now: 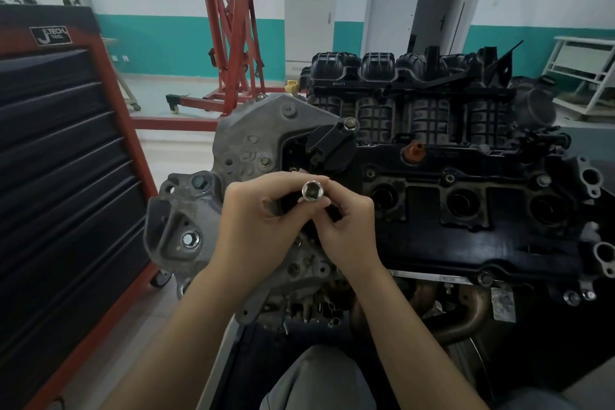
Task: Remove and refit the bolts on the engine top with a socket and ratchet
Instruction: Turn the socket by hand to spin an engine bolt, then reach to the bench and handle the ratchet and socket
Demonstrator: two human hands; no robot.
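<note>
- At the left edge of the frame the red and black tool cabinet [66, 160] stands with its drawers closed, close beside you, likely so that sockets and the ratchet are within reach. No ratchet shows clearly anywhere in the frame.
- Behind it, in the upper middle-left, the red engine hoist [233, 43] is parked well apart from your work and plays no part now.
- In the centre-left, the grey timing cover [253, 140] forms the near end of the engine, and a bright bolt [190, 239] sits in its bracket at the lower left of the casting.
- Your left hand [259, 220] is curled, its fingertips pinching the lower part of the socket [312, 190] from the left; it seems to steady the piece.
- You hold the socket at the frame's centre, just above the engine's near end, with its open mouth turned up towards you, probably so you can check its size or seat it on a driver hidden in your palms. I cannot tell what lies beneath it.
- Your right hand [346, 226] is curled too, thumb and forefinger pinching the socket from the right, touching the left hand's fingers.
- Right of your hands, the black valve cover [466, 233] spreads across the middle right, with the oil filler cap [329, 150] above your hands and small bolts, one of them [450, 178], seated along its top: these are likely your targets, none yet touched.
- At the upper right, the black intake manifold [416, 93] lies along the far side of the engine.
</note>
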